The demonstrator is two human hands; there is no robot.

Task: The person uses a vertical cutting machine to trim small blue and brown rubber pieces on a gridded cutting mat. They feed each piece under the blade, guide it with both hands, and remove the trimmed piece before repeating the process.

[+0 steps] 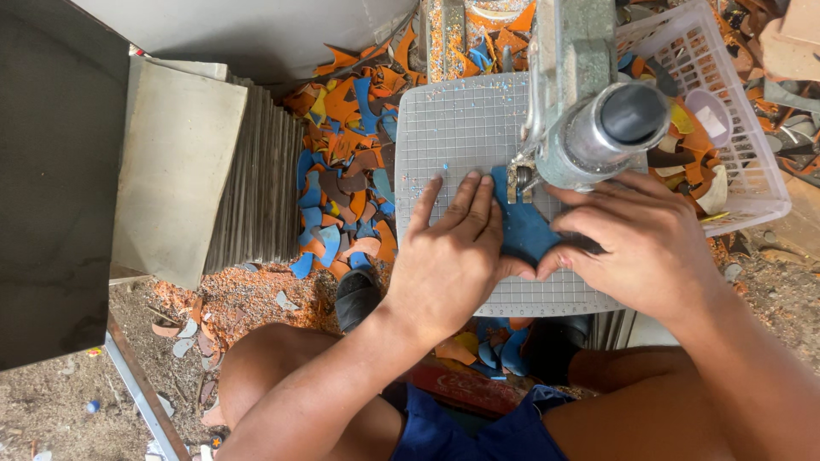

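Blue piece (523, 229) lies flat on the gridded white work plate (453, 128), its far edge right at the small cutting head (518, 181) of the grey-green machine (598, 119).

Left hand (448, 256): palm down, fingers spread and extended, pressing the near-left part of the blue piece against the plate. Not a closed grasp — a flat hold-down.

Right hand (645, 243): fingers curled, thumb and forefinger meeting at the near tip of the piece; the rest of the hand covers the right edge, so how much is pinched there I cannot tell.

Handling, judged from looks: thin, light sheet, probably foam or rubber; flexible rather than stiff, likely to buckle if pushed from one end only. Best held flat from above on both sides of the cutter, fingertips well back from the tool.

Surroundings: heap of orange, blue and brown offcuts (346, 162) left of the plate; white plastic basket (735, 111) with more scraps on the right; stack of grey sheets (196, 162) further left; dirt floor (51, 401) below.
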